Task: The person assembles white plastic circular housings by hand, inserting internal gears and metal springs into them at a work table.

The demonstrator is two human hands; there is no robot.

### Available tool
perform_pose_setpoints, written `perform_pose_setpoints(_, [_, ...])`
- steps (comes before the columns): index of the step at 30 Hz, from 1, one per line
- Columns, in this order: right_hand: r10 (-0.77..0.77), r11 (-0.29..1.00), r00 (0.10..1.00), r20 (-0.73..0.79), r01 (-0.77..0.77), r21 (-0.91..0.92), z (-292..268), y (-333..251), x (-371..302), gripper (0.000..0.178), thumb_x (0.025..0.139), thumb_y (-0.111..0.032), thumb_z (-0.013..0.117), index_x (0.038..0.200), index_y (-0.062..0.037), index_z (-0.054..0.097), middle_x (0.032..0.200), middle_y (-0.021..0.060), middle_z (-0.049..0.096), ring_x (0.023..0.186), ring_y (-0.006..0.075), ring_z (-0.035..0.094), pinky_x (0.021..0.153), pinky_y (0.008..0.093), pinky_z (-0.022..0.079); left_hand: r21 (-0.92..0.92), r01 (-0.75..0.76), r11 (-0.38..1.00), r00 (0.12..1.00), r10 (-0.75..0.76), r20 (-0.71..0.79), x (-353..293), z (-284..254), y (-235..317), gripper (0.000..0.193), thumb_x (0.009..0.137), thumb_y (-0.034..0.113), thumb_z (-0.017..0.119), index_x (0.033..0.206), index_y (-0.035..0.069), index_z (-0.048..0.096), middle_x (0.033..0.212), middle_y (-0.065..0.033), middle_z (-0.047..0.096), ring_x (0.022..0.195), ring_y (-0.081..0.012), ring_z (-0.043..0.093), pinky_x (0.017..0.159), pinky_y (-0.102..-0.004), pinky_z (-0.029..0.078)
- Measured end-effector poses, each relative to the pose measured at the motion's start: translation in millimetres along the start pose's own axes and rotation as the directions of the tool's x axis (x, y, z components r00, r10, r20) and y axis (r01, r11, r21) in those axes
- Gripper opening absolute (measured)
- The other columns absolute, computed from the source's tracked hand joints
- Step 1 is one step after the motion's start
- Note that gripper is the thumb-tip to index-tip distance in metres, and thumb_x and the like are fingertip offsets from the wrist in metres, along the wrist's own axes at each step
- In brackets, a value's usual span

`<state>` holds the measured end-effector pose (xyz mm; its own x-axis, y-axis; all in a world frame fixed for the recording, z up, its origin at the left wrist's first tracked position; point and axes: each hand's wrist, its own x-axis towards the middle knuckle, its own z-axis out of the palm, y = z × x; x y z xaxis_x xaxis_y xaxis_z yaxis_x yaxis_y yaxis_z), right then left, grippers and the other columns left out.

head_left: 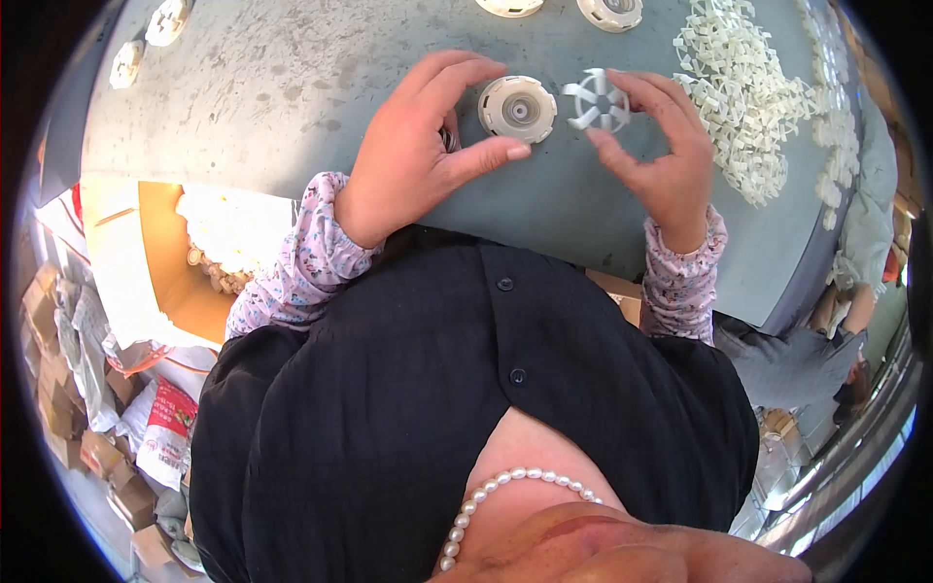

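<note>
A white spoked wheel (599, 101), round without a long axis, faces up above a gray table (262, 107), rim pinched by the right hand (669, 141), likely keeping spokes clear. Just left, the left hand (410, 141), thumb and forefinger parted, curves around a cream disc (518, 110), grip unclear; pale clips (743, 107) lie right.
</note>
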<state>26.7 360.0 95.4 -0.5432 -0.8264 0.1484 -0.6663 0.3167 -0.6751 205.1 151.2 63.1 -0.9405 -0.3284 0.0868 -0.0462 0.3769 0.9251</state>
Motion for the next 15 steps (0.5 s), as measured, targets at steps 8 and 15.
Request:
perform_pose_setpoints(8, [-0.214,0.977,0.977,-0.008,0.214,0.008,42.8,-16.0,10.5,0.047,0.074,-0.014,0.089,0.118,-0.0067,0.074,0.115,0.0074,0.07,0.102,0.0286,0.069,0.087,0.0382,0.057,0.007,-0.009,1.0,0.999,0.009,-0.039,2.1,7.6,-4.0,0.046,0.092,0.018,0.078,0.133,0.003,0.065,0.125,-0.0117,0.064,0.076,-0.0184,0.062,0.068,-0.0299,0.053])
perform_pose_setpoints(15, [-0.28,0.952,0.96,-0.012,0.275,-0.137,49.4,-22.9,18.2,0.044,0.077,-0.02,0.088,0.115,-0.0066,0.073,0.115,0.0056,0.068,0.1,0.0282,0.066,0.088,0.0402,0.056,-0.191,0.091,0.977,0.996,-0.091,0.009,3.9,9.5,-8.1,0.05,0.094,0.001,0.067,0.143,0.007,0.061,0.133,-0.0124,0.065,0.083,-0.0173,0.066,0.072,-0.031,0.055])
